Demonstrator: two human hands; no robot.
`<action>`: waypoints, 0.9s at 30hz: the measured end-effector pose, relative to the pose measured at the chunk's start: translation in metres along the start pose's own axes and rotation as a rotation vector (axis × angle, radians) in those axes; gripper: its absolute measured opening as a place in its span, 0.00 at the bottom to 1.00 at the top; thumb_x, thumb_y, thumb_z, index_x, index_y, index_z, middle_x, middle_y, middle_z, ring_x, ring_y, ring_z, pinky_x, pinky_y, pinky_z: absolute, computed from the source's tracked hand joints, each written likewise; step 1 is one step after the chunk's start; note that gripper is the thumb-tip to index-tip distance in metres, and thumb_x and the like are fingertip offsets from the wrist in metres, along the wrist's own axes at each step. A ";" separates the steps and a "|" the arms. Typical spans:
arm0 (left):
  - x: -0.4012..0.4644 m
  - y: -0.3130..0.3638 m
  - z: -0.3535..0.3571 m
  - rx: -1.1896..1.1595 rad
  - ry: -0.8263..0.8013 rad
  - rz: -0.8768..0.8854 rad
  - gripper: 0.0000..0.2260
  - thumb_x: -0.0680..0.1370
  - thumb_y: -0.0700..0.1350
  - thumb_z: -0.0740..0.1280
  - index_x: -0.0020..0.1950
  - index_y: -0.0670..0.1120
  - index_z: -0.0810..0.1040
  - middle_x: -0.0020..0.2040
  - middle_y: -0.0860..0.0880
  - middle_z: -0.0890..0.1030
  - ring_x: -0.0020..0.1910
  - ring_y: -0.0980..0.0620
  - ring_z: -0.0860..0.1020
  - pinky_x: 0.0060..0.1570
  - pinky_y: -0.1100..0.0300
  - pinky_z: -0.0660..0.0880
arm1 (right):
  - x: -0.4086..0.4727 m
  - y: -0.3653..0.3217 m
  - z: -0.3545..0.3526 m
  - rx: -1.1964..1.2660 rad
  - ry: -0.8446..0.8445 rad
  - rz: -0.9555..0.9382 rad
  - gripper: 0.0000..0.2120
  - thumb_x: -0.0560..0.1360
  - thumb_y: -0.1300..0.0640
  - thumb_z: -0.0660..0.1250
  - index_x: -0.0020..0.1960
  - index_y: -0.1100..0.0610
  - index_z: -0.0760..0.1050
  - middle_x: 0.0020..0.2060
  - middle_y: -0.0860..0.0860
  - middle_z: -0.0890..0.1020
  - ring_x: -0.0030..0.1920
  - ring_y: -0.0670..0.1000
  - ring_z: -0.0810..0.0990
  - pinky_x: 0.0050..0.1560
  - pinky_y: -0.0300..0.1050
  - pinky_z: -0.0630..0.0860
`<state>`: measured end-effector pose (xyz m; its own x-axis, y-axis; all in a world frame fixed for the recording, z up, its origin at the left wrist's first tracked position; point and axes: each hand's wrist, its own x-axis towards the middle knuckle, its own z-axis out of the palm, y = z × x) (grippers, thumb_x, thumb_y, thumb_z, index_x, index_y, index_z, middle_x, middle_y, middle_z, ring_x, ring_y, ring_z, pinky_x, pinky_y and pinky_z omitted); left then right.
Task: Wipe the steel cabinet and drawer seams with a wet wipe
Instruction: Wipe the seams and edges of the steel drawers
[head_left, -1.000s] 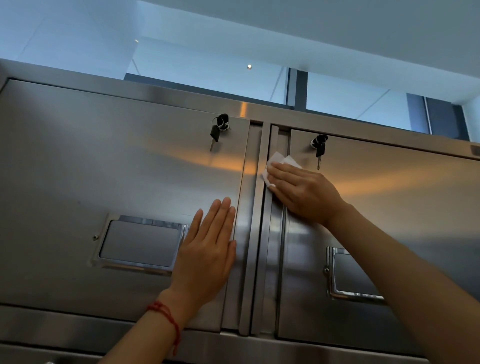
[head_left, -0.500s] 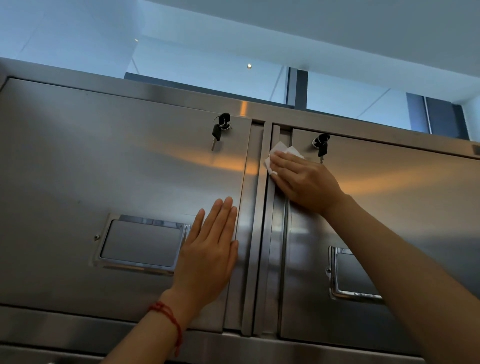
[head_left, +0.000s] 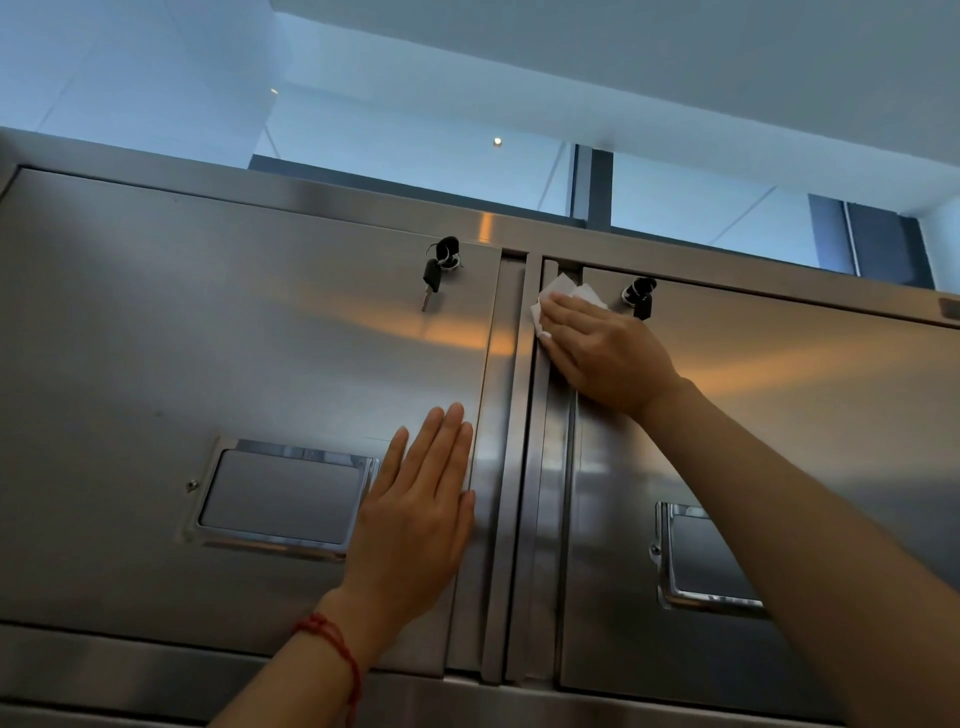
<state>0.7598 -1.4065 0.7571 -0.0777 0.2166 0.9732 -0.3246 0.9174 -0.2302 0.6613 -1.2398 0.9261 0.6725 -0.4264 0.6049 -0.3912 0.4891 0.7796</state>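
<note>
A steel cabinet fills the view from below, with a left door (head_left: 208, 364) and a right door (head_left: 779, 415). A vertical seam (head_left: 524, 467) runs between them. My right hand (head_left: 602, 348) presses a white wet wipe (head_left: 558, 288) with straight fingers against the top of the seam, at the right door's left edge. My left hand (head_left: 421, 509) lies flat on the left door, fingers straight, beside the seam. It holds nothing.
Black keys hang from a lock (head_left: 441, 265) on the left door and a lock (head_left: 640, 296) on the right door, the latter just right of the wipe. Each door has a recessed handle: left (head_left: 283, 496), right (head_left: 701, 561). Ceiling and a window are above.
My right hand has slid the wipe upward along the seam, close to the top edge of the right door. My left hand has stayed flat on the left door.
</note>
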 end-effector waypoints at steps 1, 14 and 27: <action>0.000 0.000 0.000 0.001 0.001 0.001 0.24 0.82 0.49 0.43 0.70 0.38 0.65 0.71 0.39 0.64 0.71 0.42 0.61 0.68 0.45 0.56 | -0.001 -0.001 -0.001 0.002 0.000 -0.004 0.09 0.72 0.65 0.71 0.51 0.67 0.81 0.52 0.61 0.82 0.54 0.59 0.81 0.49 0.54 0.80; 0.000 0.000 0.000 -0.010 0.006 -0.004 0.23 0.81 0.49 0.45 0.70 0.37 0.66 0.71 0.39 0.64 0.71 0.41 0.61 0.68 0.45 0.56 | -0.032 -0.027 -0.005 0.072 -0.006 -0.034 0.11 0.75 0.62 0.67 0.55 0.66 0.80 0.55 0.61 0.81 0.58 0.58 0.79 0.57 0.53 0.77; 0.000 0.000 0.002 -0.009 0.014 0.002 0.23 0.79 0.47 0.51 0.70 0.37 0.66 0.71 0.39 0.64 0.71 0.41 0.61 0.68 0.45 0.57 | -0.040 -0.037 -0.012 0.131 0.010 -0.023 0.10 0.74 0.63 0.69 0.54 0.66 0.80 0.54 0.60 0.81 0.57 0.57 0.79 0.55 0.53 0.78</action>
<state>0.7584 -1.4071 0.7571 -0.0646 0.2230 0.9727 -0.3155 0.9201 -0.2319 0.6565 -1.2320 0.8707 0.6879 -0.4288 0.5855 -0.4540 0.3751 0.8082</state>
